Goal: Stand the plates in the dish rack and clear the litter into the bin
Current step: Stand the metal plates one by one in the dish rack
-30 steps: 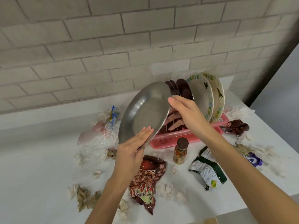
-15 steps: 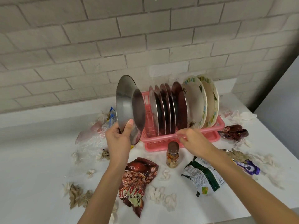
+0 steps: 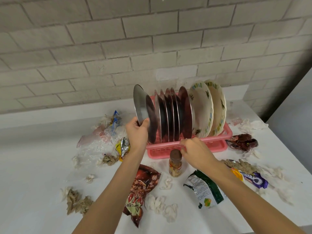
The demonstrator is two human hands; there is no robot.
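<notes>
My left hand (image 3: 136, 132) grips the lower rim of a steel plate (image 3: 142, 107), which stands nearly upright at the left end of the pink dish rack (image 3: 219, 142). Several steel plates (image 3: 173, 115) and two white patterned plates (image 3: 205, 107) stand in the rack to its right. My right hand (image 3: 195, 152) holds the rack's front rim with curled fingers. Litter lies over the white counter (image 3: 33, 166): a red snack bag (image 3: 141, 188), a green and white bag (image 3: 205, 191), a purple wrapper (image 3: 253, 179) and crumpled tissues (image 3: 160, 203). No bin is in view.
A small brown-capped jar (image 3: 175, 163) stands just in front of the rack, beside my right hand. Clear plastic (image 3: 98, 141) and a foil wrapper (image 3: 123, 147) lie left of the rack, a dark red wrapper (image 3: 243, 141) to its right. A brick wall rises behind.
My left hand has carried the steel plate rightwards and turned it upright against the rack's left end. My right hand let go of the plate earlier and stays on the rack's front rim.
</notes>
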